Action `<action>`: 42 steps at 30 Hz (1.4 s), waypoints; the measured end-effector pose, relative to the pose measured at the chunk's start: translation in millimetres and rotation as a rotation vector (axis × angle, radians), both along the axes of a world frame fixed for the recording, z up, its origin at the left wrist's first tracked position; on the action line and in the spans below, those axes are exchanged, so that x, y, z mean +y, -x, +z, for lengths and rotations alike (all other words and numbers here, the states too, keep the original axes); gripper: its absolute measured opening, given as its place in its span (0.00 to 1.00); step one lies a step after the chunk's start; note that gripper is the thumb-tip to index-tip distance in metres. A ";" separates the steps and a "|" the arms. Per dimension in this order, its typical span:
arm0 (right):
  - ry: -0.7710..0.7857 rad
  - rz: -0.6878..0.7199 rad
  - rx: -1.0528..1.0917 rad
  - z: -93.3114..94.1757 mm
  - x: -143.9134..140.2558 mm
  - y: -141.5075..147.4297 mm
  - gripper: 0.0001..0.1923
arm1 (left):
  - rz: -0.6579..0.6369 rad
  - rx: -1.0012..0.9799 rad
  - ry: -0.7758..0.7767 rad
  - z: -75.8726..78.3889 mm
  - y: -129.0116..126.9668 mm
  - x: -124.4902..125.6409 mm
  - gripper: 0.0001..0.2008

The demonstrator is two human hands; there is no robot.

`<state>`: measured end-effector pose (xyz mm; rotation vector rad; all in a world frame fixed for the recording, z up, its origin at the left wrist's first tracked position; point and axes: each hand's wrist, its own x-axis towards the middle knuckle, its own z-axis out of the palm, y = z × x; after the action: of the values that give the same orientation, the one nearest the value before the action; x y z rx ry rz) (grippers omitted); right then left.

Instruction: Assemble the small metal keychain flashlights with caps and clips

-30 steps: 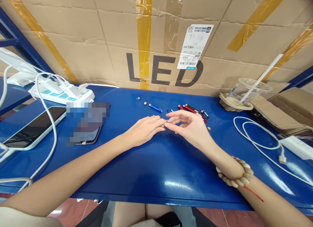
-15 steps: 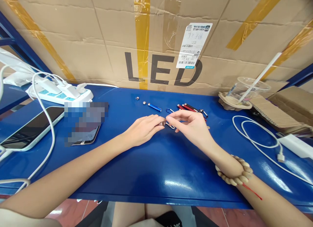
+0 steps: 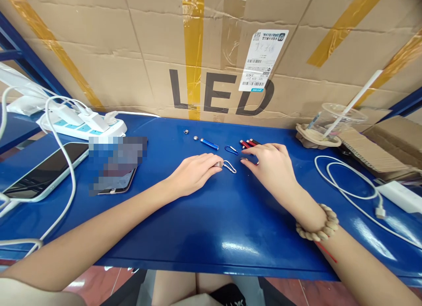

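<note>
My left hand [image 3: 196, 174] is closed around a small silvery tube [image 3: 219, 164], its round end showing at the fingertips. Beside that end lies a silver carabiner [image 3: 230, 166]; whether it is attached to the tube I cannot tell. My right hand [image 3: 270, 163] is curled to the right of it, thumb and fingers round a small dark metallic piece [image 3: 244, 159] too small to name. Behind the hands are a blue carabiner [image 3: 231, 150], a blue metal tube [image 3: 209, 143] and two small silver parts [image 3: 195, 138]. Red and black tubes [image 3: 249, 143] are partly hidden by my right hand.
At left lie two phones [image 3: 42, 172], one mostly blurred out, and a white power strip [image 3: 108, 130] with cables. On the right are a white charging cable [image 3: 349, 194], a plastic cup with a straw [image 3: 343, 117] and cardboard [image 3: 372, 150]. A large carton [image 3: 141, 55] stands behind.
My right hand has moved right, away from my left fingertips, and now covers more of the red and black tubes. The silver and blue carabiners show more fully. My left hand stays in place.
</note>
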<state>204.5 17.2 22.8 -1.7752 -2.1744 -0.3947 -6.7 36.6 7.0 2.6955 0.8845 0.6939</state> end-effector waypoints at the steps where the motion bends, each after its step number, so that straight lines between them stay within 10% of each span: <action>1: 0.020 -0.002 -0.012 -1.5 0.8 -0.8 0.08 | 0.002 0.001 0.001 0.2 -0.1 0.0 0.13; 12: 0.062 0.041 0.051 -0.5 1.0 1.8 0.08 | 0.009 -0.056 -0.038 -1.2 1.8 -1.8 0.13; 19: -0.084 0.355 0.607 5.9 -3.8 14.3 0.04 | 0.042 -0.054 -0.012 0.6 1.1 -2.0 0.10; 27: -0.099 0.573 0.730 5.0 -7.6 21.5 0.03 | -0.028 -0.045 -0.102 -3.8 1.8 -0.2 0.13; 42: 0.364 0.333 0.957 2.4 -0.4 21.2 0.13 | -0.078 -0.120 -0.280 -9.7 4.2 0.5 0.18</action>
<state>183.3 16.7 25.2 -1.2714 -1.7860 0.8121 -10.9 37.1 -2.7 2.8721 0.6940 1.0183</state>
